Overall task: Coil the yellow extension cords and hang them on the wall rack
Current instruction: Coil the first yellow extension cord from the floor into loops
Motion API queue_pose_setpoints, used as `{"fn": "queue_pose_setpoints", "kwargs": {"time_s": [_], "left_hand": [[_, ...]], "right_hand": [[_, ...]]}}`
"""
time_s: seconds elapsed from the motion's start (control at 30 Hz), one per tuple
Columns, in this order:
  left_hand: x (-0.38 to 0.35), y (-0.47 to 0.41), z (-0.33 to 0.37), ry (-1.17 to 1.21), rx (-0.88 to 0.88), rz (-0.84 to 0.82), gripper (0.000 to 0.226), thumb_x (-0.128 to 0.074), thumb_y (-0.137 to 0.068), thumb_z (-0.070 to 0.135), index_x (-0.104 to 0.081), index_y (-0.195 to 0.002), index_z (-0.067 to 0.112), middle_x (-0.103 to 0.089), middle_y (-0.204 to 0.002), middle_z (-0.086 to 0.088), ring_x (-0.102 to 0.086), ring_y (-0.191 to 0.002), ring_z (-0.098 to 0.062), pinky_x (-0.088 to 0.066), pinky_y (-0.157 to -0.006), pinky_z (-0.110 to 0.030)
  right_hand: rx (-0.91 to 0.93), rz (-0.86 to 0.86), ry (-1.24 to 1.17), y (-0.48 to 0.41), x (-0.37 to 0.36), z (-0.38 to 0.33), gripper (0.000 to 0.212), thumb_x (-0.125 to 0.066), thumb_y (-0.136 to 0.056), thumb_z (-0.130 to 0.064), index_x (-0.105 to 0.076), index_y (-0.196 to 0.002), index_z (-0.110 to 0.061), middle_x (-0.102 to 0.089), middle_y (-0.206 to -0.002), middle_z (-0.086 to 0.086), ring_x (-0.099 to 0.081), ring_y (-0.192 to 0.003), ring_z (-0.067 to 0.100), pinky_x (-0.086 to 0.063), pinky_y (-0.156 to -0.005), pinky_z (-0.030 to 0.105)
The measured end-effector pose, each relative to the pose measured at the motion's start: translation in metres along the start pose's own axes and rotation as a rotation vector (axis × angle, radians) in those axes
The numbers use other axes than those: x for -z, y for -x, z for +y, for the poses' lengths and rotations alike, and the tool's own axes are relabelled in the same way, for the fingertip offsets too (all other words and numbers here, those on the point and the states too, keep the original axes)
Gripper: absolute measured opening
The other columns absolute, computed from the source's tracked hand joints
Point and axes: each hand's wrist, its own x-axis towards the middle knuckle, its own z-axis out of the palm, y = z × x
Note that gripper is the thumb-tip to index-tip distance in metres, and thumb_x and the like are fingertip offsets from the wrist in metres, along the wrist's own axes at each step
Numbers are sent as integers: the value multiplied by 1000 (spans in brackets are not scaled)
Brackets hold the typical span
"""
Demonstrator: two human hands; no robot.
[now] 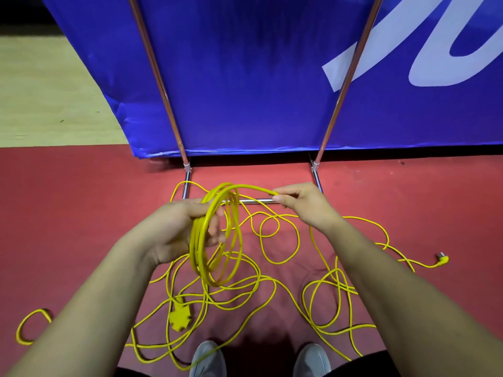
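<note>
Red floor [81, 213]: loose yellow cord [283, 257] tangles beneath the hand-held coil [217, 240].

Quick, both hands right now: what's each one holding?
Left hand: closed around the coil of yellow cord loops.
Right hand: pinching the cord strand that feeds into the coil.

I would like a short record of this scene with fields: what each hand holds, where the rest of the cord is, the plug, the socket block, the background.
left hand: left hand grips a coil of yellow cord, several loops
right hand: right hand pinches the cord leading into the coil
loose cord: loose cord lies tangled on the red floor
plug: plug on the floor, far right
socket block: socket block on the floor, below the coil
background: blue banner on a metal frame
</note>
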Motion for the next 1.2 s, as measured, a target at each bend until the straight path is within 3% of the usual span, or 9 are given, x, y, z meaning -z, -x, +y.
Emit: {"fn": "queue_pose_setpoints", "kwargs": {"time_s": [0.13, 0.27, 0.53, 0.67, 0.73, 0.9, 1.0, 1.1, 1.2], "left_hand": [[2, 2, 5, 132, 67, 13, 22, -45, -92, 15, -61, -83, 4, -67, -63, -11, -67, -50, -23, -52, -43, -24], [1, 3, 4, 127, 113, -20, 20, -49, -86, 22, -61, -85, 6, -63, -59, -5, -56, -39, -15, -45, -37, -20], [-7, 1, -3, -9, 115, -112, 38, -52, -84, 36, -64, -94, 2, -51, -57, -4, -44, -37, -15, -36, -39, -21], [-12, -2, -6, -6, 127, -141, 53, -46, -89, 45, -63, -103, -2, -38, -50, -1, -31, -31, -11, -30, -37, -18], [-13, -3, -5, 40, 121, -149, 48, -46, -90, 44, -64, -95, 0, -32, -47, 2, -26, -29, -7, -27, -35, -16], [-18, -2, -6, 112, 64, -184, 29, -48, -90, 38, -51, -77, 13, -37, -50, 4, -35, -36, -10, -28, -39, -19], [-17, -1, -5, 125, 35, -179, 28, -50, -88, 38, -50, -76, 14, -43, -55, 1, -37, -36, -10, -27, -38, -19], [-13, 0, -5, 199, 55, -310, 31, -49, -93, 38, -54, -78, 12, -34, -48, 6, -27, -31, -3, -14, -40, -21], [-10, -1, -10, 255, 84, -479, 23, -66, -87, 28, -60, -90, 5, -38, -50, 4, -32, -34, -3, -22, -40, -20]], "right_hand": [[80, -10, 85, -1, 9, -8, 18, -67, -88, -8, -75, -105, -7, -63, -82, -21, -57, -75, -16, -38, -74, 4], [112, 0, 176, 0, 20, -8, 20, -67, -89, -12, -74, -107, -9, -56, -75, -22, -51, -80, 0, -35, -82, 20], [241, -118, 235, 8, 13, -29, 14, -66, -89, -11, -77, -97, -13, -57, -80, 12, -53, -77, 17, -41, -74, 28], [424, -133, 289, 9, -2, -52, 17, -66, -87, -17, -76, -100, -16, -53, -75, 3, -51, -80, 20, -40, -77, 29], [467, -120, 292, 9, -5, -59, 16, -66, -87, -18, -76, -100, -16, -52, -76, -2, -49, -80, 16, -37, -77, 23], [384, -56, 226, 7, -11, -43, 12, -64, -88, -13, -73, -96, -13, -65, -86, 4, -58, -86, 17, -43, -78, 27], [208, -27, 162, 4, -11, -19, 8, -64, -90, -14, -70, -88, -9, -62, -76, 8, -54, -73, 12, -43, -70, 35], [67, 23, 40, 2, -8, 1, 16, -65, -91, -16, -68, -82, -4, -55, -66, 7, -45, -64, 10, -37, -62, 32], [43, 57, -13, -1, -11, 9, 14, -64, -91, -13, -68, -83, -2, -63, -72, 12, -51, -67, 9, -39, -65, 30]]}}
